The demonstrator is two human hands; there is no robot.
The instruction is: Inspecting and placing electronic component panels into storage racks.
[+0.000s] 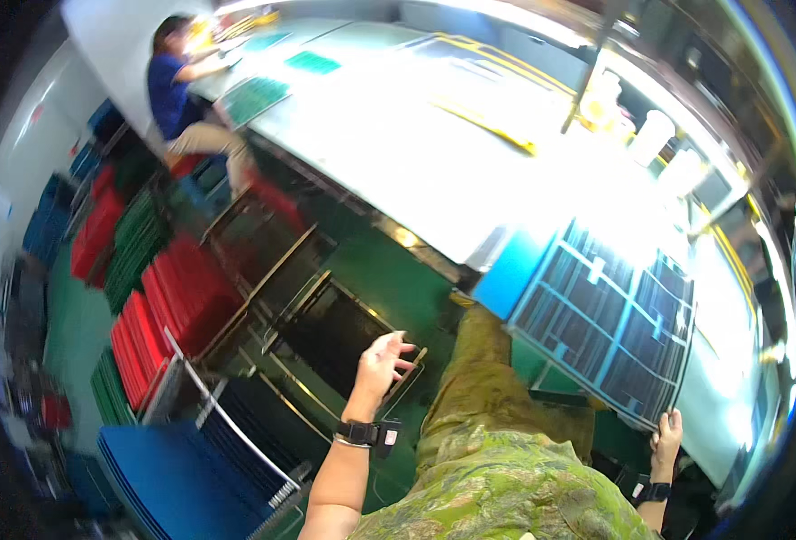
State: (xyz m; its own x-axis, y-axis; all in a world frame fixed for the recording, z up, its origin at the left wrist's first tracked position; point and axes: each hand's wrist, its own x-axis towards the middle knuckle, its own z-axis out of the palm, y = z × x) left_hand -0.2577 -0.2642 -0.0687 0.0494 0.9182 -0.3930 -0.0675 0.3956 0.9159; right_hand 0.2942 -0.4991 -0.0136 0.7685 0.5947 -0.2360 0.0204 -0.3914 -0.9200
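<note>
My right hand (pixel 665 436) is closed on the near right corner of a large dark rectangular panel (pixel 587 310) with pale blue grid lines. The panel is tilted, its far side reaching over the bright white worktable (pixel 398 171). A flat blue sheet or board (pixel 512 268) shows beside the panel's left edge; whether they touch, I cannot tell. My left hand (pixel 383 364) hangs in the air above the floor at my left side, fingers apart and slightly bent, with nothing in it. Below it stands a low metal-framed rack (pixel 335 328) with a dark surface.
Stacks of red trays (pixel 191 292), green trays (pixel 137 243) and blue trays (pixel 173 481) fill the left side, with a metal cart handle (pixel 227 405) nearby. A seated person in blue (pixel 171 99) works at the table's far left, near green sheets (pixel 254 99). A yellow strip (pixel 483 126) lies on the table.
</note>
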